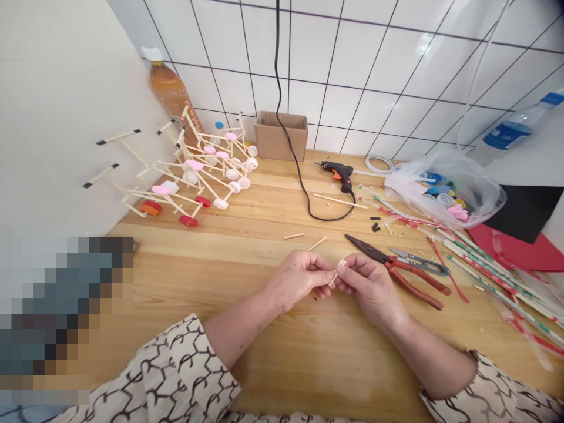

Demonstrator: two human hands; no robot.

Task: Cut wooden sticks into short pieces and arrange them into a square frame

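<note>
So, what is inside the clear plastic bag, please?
The clear plastic bag holds bottle caps in blue, white and yellow, and something pink; anything below them is covered by the crumpled plastic.

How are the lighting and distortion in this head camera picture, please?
In the head view, light is bright, with glare on the glossy white wall tiles and crumpled clear plastic bag; wide-angle distortion bends the dark grout lines; a pixelated patch hides the lower left.

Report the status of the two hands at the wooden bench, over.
Left hand, right hand pinching short pale wooden stick at fingertips. Red-handled steel pliers lying beside right hand.
</note>
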